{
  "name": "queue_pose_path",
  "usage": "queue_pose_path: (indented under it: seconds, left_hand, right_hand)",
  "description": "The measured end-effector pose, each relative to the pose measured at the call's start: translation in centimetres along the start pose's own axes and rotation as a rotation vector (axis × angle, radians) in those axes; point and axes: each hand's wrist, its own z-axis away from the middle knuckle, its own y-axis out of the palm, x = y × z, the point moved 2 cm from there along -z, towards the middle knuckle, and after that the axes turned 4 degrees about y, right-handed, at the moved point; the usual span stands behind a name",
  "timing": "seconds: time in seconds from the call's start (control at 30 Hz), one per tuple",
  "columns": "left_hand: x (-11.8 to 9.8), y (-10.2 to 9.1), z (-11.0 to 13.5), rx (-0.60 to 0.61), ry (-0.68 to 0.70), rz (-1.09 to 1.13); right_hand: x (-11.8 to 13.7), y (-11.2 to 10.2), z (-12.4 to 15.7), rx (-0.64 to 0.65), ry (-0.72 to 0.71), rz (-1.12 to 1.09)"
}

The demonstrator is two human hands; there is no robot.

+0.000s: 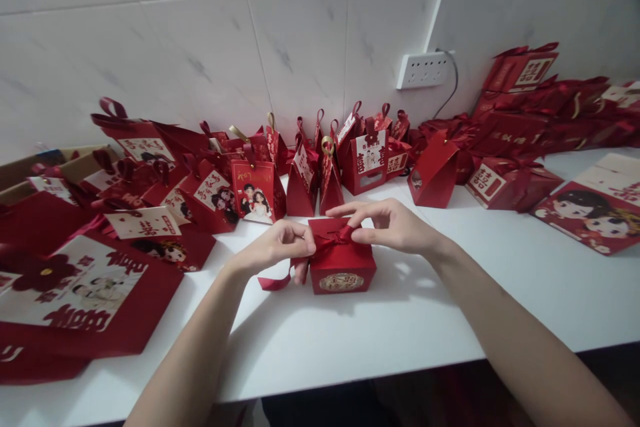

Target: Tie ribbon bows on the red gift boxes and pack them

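A small red gift box [343,273] with a gold-edged label on its front sits on the white table, near the middle of the head view. Across its top runs a dark red ribbon [336,237], gathered into a bow or knot. My left hand [280,243] pinches the ribbon at the left, and a loose ribbon tail [275,283] trails to the table below it. On the right side, my right hand [387,223] holds the ribbon between thumb and fingers, its index finger reaching over the box top. The exact shape of the knot is partly hidden by the fingers.
Behind the box stand several red gift boxes [258,192] with ribbon loops. Large red bags [145,317] crowd the left of the white table [350,353]. Stacked red boxes [515,133] and a flat printed box [595,207] lie right. A power strip [423,71] hangs on the tiled wall.
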Motion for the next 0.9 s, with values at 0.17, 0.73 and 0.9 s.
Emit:
queue_pose_path:
  seconds: [0.17,0.73,0.9]
  left_hand:
    - [-0.2,0.5,0.0,0.02,-0.031,0.006]
    - [-5.5,1.5,0.8,-0.205,-0.1,-0.836]
    - [-6.0,1.3,0.8,-0.247,-0.044,-1.16]
  right_hand:
    - [-0.9,1.7,-0.6,-0.209,0.047,0.06]
    - [-1.2,2.6,-0.8,-0.296,0.051,0.023]
    - [-1.0,2.7,-0.8,-0.276,0.07,0.012]
